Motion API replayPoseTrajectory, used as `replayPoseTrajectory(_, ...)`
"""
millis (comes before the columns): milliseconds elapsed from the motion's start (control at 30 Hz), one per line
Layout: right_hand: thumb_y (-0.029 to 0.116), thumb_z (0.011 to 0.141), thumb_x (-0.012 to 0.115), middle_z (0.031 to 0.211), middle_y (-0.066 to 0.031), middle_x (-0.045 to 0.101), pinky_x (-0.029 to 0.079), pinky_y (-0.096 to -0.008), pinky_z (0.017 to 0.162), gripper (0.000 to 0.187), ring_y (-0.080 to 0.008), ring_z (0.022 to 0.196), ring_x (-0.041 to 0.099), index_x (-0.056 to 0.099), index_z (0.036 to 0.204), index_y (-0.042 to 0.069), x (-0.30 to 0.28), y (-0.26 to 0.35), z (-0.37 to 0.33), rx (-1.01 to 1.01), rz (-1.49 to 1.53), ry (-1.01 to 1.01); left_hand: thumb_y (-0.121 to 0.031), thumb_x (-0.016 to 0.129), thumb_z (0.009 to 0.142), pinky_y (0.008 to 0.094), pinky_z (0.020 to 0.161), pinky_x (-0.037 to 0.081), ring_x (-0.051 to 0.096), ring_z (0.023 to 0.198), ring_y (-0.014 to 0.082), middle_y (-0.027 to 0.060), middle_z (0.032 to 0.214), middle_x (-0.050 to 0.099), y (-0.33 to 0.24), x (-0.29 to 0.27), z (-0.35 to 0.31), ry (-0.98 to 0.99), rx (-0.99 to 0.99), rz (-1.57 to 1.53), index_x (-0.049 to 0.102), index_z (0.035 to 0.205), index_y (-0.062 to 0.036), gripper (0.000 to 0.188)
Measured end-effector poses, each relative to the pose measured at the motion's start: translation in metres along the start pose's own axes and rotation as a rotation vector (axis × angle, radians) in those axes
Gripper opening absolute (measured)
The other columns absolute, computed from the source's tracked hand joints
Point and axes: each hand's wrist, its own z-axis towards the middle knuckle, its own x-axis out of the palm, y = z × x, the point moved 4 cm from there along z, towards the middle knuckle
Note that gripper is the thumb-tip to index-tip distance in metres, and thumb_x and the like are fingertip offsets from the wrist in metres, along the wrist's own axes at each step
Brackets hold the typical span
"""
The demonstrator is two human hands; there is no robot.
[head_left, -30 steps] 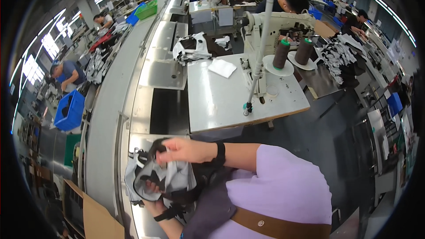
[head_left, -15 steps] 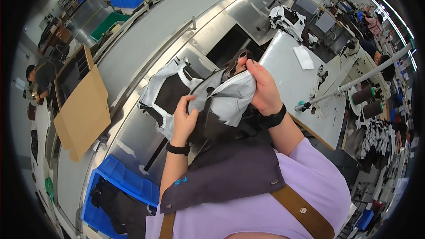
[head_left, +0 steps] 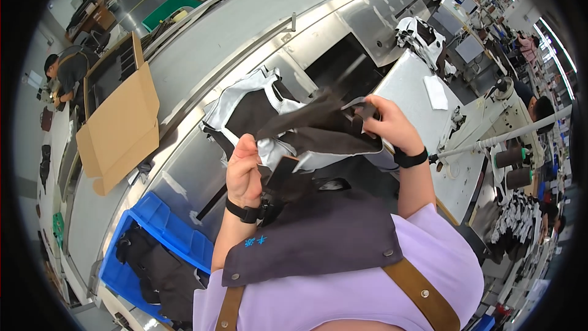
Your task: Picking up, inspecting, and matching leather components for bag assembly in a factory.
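Between my hands is a sewn fabric piece (head_left: 334, 140), dark brown with pale grey-white parts, spread out and partly blurred. My left hand (head_left: 245, 175) is closed on its left end, fingers curled. My right hand (head_left: 395, 125) pinches its right end near a thin grey strip. Just behind the held piece, a similar dark brown and white sewn piece (head_left: 250, 112) lies on the metal bench (head_left: 184, 193), partly covered by the one I hold. A dark flap hangs below the held piece near my left wrist.
A blue bin (head_left: 171, 233) with dark fabric stands at lower left. An opened cardboard box (head_left: 122, 125) lies farther left, beside the grey conveyor (head_left: 214, 37). To the right, a white table (head_left: 410, 98) carries a sewing machine (head_left: 484, 113) and a white-and-dark fabric heap (head_left: 422, 40). Another person (head_left: 76, 64) works far left.
The held piece has turned from its pale side to show more dark brown and is stretched wider. My hands have moved farther apart, the right one shifting right and down.
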Motion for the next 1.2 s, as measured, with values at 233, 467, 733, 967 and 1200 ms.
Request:
replayPoseTrajectory(233, 0.012, 0.071, 0.078, 0.116, -0.0119, 0.061, 0.048, -0.0388, 0.089, 0.054, -0.0310, 0.105, 0.059, 0.056, 0.120, 0.007, 0.053, 0.031, 0.002, -0.559, -0.640, -0.016, 0.010, 0.043, 0.067, 0.0268, 0.070, 0.047, 0.057, 0.079, 0.0170, 0.0080, 0.088, 0.060, 0.012, 0.007, 0.008, 0.056, -0.216, -0.002, 0.052, 0.082, -0.0039, 0.022)
replayPoseTrajectory(467, 0.006, 0.089, 0.057, 0.081, -0.0095, 0.063, 0.046, -0.0329, 0.067, 0.010, -0.0255, 0.075, 0.062, 0.056, 0.098, 0.004, 0.055, -0.012, 0.015, -0.246, -0.351, 0.114, -0.013, 0.066, 0.077, 0.0230, 0.078, 0.042, 0.051, 0.081, 0.0108, 0.0014, 0.090, 0.053, -0.015, 0.001, 0.009, 0.107, -0.241, 0.467, 0.049, 0.090, -0.0051, 0.022)
replayPoseTrajectory(733, 0.010, 0.091, 0.061, 0.089, 0.0007, 0.065, 0.047, -0.0191, 0.071, 0.022, -0.0044, 0.078, 0.059, 0.062, 0.111, 0.000, 0.063, -0.039, 0.018, 0.392, 0.697, 0.356, -0.016, 0.066, 0.088, 0.0275, 0.062, 0.043, 0.048, 0.065, 0.0125, 0.0024, 0.073, 0.053, -0.020, -0.050, -0.023, -0.198, -0.008, 1.725, 0.053, 0.090, -0.0011, 0.020)
replayPoseTrajectory(967, 0.034, 0.079, 0.067, 0.118, -0.0118, 0.061, 0.049, -0.0253, 0.091, 0.076, -0.0124, 0.097, 0.060, 0.044, 0.137, -0.009, 0.050, -0.047, 0.023, 0.124, 0.906, 0.549, -0.014, 0.055, 0.093, 0.0373, 0.088, 0.053, 0.066, 0.101, 0.0259, 0.0158, 0.113, 0.066, -0.002, -0.089, -0.050, -0.278, -0.164, -0.022, 0.054, 0.126, 0.0045, 0.037)
replayPoseTrajectory(1200, 0.016, 0.088, 0.068, 0.088, -0.0011, 0.060, 0.047, -0.0270, 0.071, 0.050, -0.0111, 0.083, 0.058, 0.053, 0.135, 0.010, 0.062, -0.015, 0.019, 0.073, -0.035, 0.735, -0.015, 0.045, 0.098, 0.0424, 0.087, 0.055, 0.067, 0.097, 0.0307, 0.0192, 0.113, 0.066, -0.004, -0.096, -0.058, -0.274, 0.025, 0.694, 0.054, 0.123, 0.0079, 0.036)
